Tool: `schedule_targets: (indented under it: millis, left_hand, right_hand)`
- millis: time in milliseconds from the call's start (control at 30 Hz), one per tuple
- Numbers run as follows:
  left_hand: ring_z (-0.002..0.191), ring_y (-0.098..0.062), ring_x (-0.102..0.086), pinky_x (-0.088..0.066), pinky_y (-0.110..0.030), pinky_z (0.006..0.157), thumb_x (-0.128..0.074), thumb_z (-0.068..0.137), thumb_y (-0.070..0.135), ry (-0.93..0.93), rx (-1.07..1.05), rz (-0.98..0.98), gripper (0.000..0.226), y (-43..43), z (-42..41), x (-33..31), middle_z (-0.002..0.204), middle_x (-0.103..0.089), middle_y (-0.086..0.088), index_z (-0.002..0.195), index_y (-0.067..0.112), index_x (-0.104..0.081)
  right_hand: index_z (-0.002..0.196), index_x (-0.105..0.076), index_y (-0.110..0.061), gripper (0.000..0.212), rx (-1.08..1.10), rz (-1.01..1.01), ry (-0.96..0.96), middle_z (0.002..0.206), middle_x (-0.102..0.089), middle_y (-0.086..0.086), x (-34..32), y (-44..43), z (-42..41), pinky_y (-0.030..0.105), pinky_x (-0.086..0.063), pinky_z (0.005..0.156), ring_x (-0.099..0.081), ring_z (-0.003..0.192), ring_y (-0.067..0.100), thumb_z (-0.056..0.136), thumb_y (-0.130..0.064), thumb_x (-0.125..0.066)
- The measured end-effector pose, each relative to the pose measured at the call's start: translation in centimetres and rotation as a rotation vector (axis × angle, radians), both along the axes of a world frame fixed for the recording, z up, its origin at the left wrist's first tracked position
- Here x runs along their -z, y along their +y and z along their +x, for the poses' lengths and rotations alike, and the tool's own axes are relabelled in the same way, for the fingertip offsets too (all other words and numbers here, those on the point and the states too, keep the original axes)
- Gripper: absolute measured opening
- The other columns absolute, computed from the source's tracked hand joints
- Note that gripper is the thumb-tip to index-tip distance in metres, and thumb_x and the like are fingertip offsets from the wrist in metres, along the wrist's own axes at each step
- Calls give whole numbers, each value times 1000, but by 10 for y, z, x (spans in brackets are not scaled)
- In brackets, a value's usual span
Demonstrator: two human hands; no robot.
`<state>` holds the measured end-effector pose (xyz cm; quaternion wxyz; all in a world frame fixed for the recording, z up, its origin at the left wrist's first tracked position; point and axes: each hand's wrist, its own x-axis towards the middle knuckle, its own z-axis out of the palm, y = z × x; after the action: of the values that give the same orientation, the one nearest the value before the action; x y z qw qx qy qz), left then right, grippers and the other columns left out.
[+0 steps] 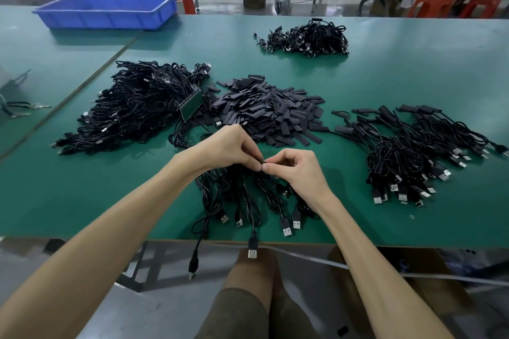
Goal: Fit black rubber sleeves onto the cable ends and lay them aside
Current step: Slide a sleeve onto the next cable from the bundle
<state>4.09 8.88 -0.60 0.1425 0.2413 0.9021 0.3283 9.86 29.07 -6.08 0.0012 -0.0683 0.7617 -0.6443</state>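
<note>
Left hand [234, 150] and right hand [296, 168] are meeting fingertip to fingertip, both pinching one small black piece, too hidden to identify; loose cables [248, 201] are trailing beneath them; sleeve pile [275, 113] is lying just beyond; sleeved cables [418, 151] are lying right.

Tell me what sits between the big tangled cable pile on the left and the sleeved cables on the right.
In the head view, the heap of loose black rubber sleeves lies between them on the green table.
</note>
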Motion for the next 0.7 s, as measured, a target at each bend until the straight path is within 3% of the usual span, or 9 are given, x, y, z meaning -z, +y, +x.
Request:
schedule_targets:
  millis: [100, 233, 700]
  left_hand:
    - [78, 2, -71, -55, -18, 79, -90, 72, 23, 18, -30, 29, 22, -4, 0, 0, 79, -76, 19, 81, 41, -80]
    - [78, 2, -71, -56, -20, 81, -91, 71, 23, 29, -41, 36, 21, -4, 0, 1, 79, -76, 18, 85, 35, -82]
    - [76, 3, -70, -48, -6, 71, -91, 72, 21, 25, -48, 112, 25, -7, 5, 1, 78, -76, 18, 81, 42, -80]
  right_hand:
    - [88, -80, -8, 3, -24, -35, 4, 77, -77, 8, -1, 0, 0, 27, -57, 75, -67, 68, 11, 87, -7, -81]
    - [92, -79, -5, 2, -35, -38, 7, 79, -77, 10, -1, 0, 0, 29, -58, 76, -68, 70, 14, 90, -5, -77]
    - [88, -77, -12, 10, -37, -70, 1, 78, -77, 4, 2, -1, -5, 21, -56, 70, -68, 67, 12, 84, -9, -85]
